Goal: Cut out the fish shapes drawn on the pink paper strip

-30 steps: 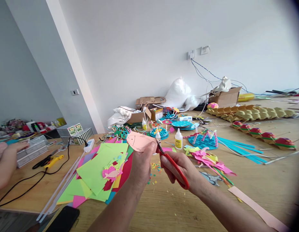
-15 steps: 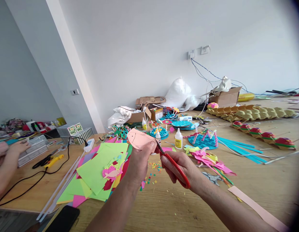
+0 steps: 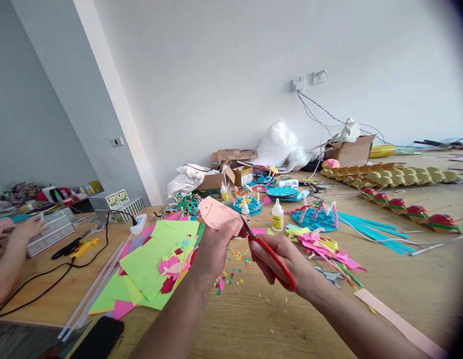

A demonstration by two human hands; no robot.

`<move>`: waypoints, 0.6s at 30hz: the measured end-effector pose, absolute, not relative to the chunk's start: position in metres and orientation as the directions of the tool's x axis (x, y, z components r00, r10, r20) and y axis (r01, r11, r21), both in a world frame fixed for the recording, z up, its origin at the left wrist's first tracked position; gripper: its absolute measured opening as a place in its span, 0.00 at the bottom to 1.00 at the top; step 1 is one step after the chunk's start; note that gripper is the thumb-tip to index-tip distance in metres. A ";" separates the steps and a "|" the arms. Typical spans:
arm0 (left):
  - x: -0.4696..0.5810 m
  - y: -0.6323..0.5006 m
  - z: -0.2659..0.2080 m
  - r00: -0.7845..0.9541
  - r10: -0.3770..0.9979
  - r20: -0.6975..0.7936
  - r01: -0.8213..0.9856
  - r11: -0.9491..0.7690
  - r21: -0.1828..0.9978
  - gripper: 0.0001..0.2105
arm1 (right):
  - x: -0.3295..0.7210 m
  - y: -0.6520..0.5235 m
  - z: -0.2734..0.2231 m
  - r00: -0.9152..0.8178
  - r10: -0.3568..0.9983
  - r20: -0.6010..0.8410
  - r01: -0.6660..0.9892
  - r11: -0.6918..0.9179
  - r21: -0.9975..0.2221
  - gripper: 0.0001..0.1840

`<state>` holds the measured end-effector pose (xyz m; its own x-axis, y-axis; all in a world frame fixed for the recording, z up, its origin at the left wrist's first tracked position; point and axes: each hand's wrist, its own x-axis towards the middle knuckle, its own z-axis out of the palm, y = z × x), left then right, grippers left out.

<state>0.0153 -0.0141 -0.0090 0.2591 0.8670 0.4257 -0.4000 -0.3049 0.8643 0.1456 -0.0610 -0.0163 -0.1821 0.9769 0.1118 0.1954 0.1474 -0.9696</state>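
Observation:
A pink piece of paper [image 3: 217,212] with a fish outline drawn on it is pinched in my left hand [image 3: 220,244]. Red-handled scissors [image 3: 278,264] are gripped by my right hand [image 3: 278,257], their blades at the paper's right edge beside my left thumb. How far the blades are parted is hard to make out. Below my hands, small coloured paper bits [image 3: 234,276] lie scattered on the wooden table [image 3: 249,324]. Small pink paper fish [image 3: 173,267] rest on a stack of coloured sheets [image 3: 152,259] left of my left hand.
Glue bottles [image 3: 277,215] stand beyond my hands. Blue woven pieces [image 3: 315,217], paper scraps [image 3: 321,242] and egg cartons [image 3: 414,175] lie to the right. A black phone [image 3: 98,339] sits front left. Another person's hand [image 3: 27,232] is at the far left, near a cable [image 3: 40,271].
The pink paper has tilted slightly, its left tip shifting a little right. My hands and the scissors stay nearly in place. The other person's hands at the left have moved slightly.

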 end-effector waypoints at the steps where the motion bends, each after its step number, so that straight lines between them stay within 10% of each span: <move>1: 0.015 -0.014 -0.008 0.259 0.868 0.423 -0.390 -0.307 0.868 0.03 | 0.146 -0.061 -0.017 -0.184 0.976 0.117 0.194 0.152 -0.969 0.32; 18: 0.004 -0.010 -0.002 0.387 0.844 0.372 -0.339 -0.245 0.908 0.05 | 0.153 -0.058 -0.022 -0.248 0.957 0.148 0.239 0.208 -0.949 0.28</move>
